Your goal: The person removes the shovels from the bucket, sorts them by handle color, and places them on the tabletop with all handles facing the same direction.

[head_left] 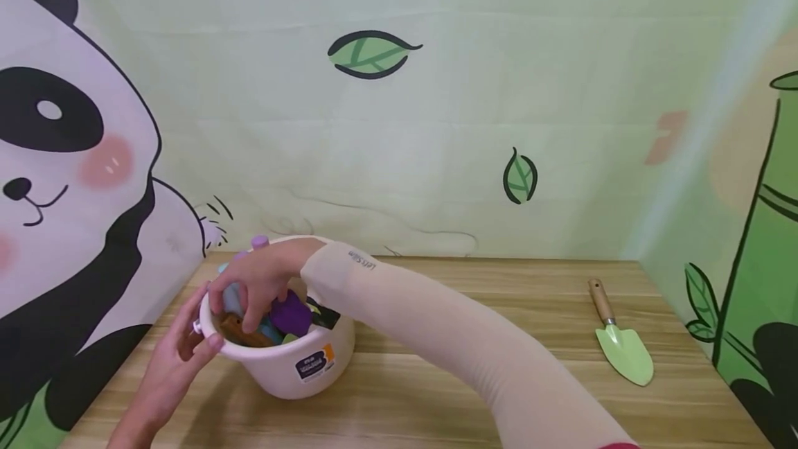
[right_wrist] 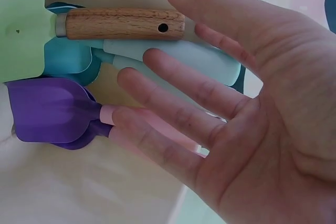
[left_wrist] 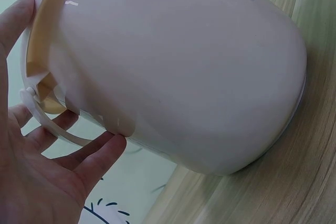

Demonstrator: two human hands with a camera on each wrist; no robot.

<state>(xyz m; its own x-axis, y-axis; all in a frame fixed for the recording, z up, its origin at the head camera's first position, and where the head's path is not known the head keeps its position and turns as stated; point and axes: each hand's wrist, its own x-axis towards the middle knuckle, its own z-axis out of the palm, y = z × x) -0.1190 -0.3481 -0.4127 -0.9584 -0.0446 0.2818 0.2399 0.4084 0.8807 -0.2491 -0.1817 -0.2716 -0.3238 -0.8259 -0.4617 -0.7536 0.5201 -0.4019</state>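
Reaching over the mouth of the white bucket [head_left: 274, 369], my right hand [head_left: 258, 283] spreads its fingers nearly straight just beside the wooden-handled green trowel [right_wrist: 126, 23], and whether a fingertip touches it I can't tell! Down at the rim my left hand [head_left: 181, 352] holds the bucket, thumb on the edge, fingertips pressed to the outer wall by the loop handle [left_wrist: 43, 119]. Inside lie that trowel, purple toy shovels [right_wrist: 52, 111] with pink handles and a teal shovel [right_wrist: 68, 59], while another green trowel [head_left: 625, 355] rests well apart on the wood-grain table [head_left: 436, 366].
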